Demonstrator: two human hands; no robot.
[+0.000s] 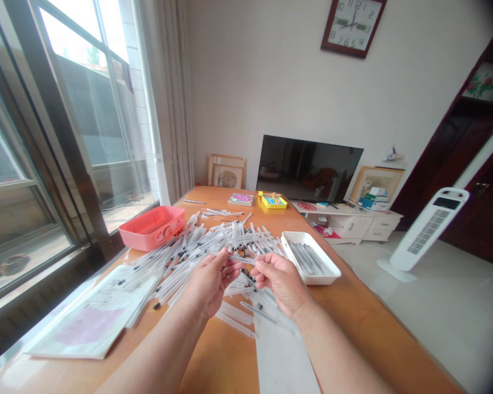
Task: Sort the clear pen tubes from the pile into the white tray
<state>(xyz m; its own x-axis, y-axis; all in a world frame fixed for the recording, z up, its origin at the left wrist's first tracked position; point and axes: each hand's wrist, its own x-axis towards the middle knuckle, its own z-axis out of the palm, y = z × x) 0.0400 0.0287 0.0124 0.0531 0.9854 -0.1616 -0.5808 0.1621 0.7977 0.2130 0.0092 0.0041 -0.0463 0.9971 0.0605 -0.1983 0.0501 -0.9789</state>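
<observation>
Between my two hands runs a slim, clear pen [241,259], held roughly level above the pile. My left hand [216,276] pinches its left end with thumb and forefinger, the other fingers curled loosely. At the opposite end, the thumb and fingers of my right hand [276,273] close on it. Beneath and beyond lies a wide heap of clear pen barrels [205,241], some with black parts. A white tray [332,272] holding several grey pens stands to the right of my right hand. Fingers hide parts of the held pen.
A red plastic basket [137,239] sits at the table's left edge. Nearer lie a paper booklet [86,323] and a white sheet [285,361]. At the far end are a yellow box [273,202] and a colourful book [240,199]. A white tower fan [429,232] stands right.
</observation>
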